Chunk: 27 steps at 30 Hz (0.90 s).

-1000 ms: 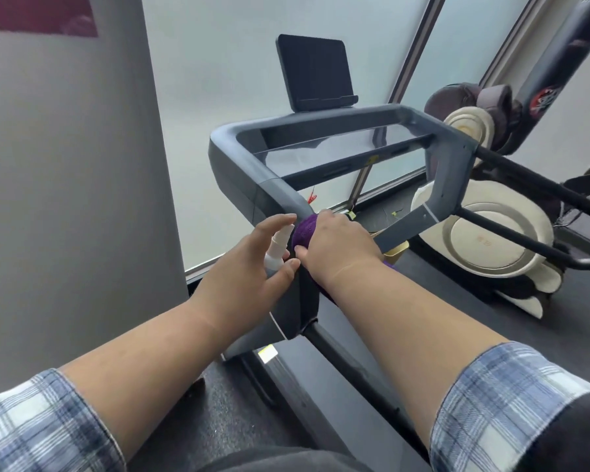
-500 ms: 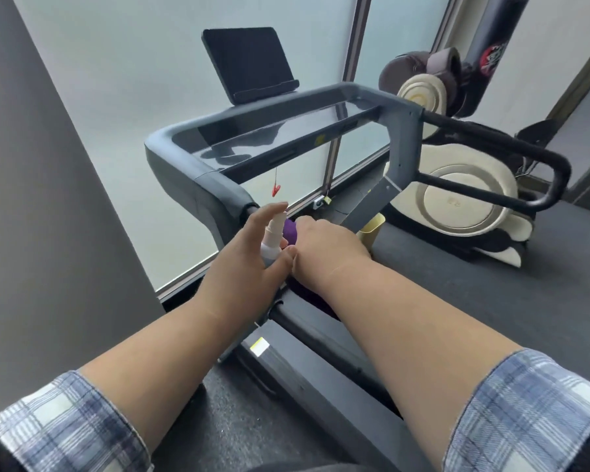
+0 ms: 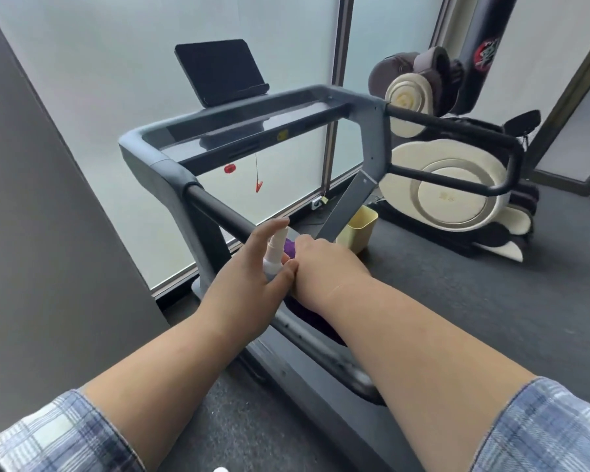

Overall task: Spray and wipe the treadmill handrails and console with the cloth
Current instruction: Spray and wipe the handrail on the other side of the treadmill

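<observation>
Left hand [image 3: 252, 284] grips small white spray bottle [image 3: 275, 248], forefinger atop for pumping; right hand [image 3: 324, 264] clutches purple cloth [image 3: 289, 247] against black tubular handrail [image 3: 218, 212], apparently wiping.

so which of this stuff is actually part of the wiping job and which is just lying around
Part of the job:
- white spray bottle, held in the left hand
- purple cloth, under the right hand
- left handrail
- console

Just there:
- yellow bin
- red safety clip
- cream elliptical trainer
</observation>
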{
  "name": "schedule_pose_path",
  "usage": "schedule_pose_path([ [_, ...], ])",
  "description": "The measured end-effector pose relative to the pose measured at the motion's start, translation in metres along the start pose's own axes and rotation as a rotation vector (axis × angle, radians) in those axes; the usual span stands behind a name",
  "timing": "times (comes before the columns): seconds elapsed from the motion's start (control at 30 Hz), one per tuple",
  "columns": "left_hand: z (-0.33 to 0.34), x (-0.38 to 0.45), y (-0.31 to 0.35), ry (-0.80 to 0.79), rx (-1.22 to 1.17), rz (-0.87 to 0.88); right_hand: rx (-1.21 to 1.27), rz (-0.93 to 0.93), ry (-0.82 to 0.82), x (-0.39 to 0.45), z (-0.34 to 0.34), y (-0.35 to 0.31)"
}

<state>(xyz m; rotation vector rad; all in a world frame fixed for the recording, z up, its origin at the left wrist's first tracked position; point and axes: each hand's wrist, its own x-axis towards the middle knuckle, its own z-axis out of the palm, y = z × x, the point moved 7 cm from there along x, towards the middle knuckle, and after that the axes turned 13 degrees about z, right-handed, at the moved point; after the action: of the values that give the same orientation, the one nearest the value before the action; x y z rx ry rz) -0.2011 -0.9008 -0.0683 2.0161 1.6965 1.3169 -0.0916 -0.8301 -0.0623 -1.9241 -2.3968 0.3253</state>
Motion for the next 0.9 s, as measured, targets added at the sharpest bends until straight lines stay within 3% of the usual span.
schedule_pose_path([
  [0.3, 0.037, -0.037, 0.061, -0.033, 0.044, 0.012, 0.099, 0.006, -0.007, -0.038, 0.0, 0.064],
  [0.47, 0.056, -0.051, 0.091, -0.055, 0.064, 0.067, 0.368, -0.005, 0.002, -0.056, 0.007, 0.098],
  [0.7, 0.084, -0.084, 0.125, -0.224, 0.167, 0.139, 0.895, -0.085, 0.176, -0.098, 0.041, 0.146],
  [0.9, 0.11, -0.109, 0.138, -0.383, 0.162, 0.184, 1.051, -0.059, 0.198, -0.114, 0.083, 0.169],
])
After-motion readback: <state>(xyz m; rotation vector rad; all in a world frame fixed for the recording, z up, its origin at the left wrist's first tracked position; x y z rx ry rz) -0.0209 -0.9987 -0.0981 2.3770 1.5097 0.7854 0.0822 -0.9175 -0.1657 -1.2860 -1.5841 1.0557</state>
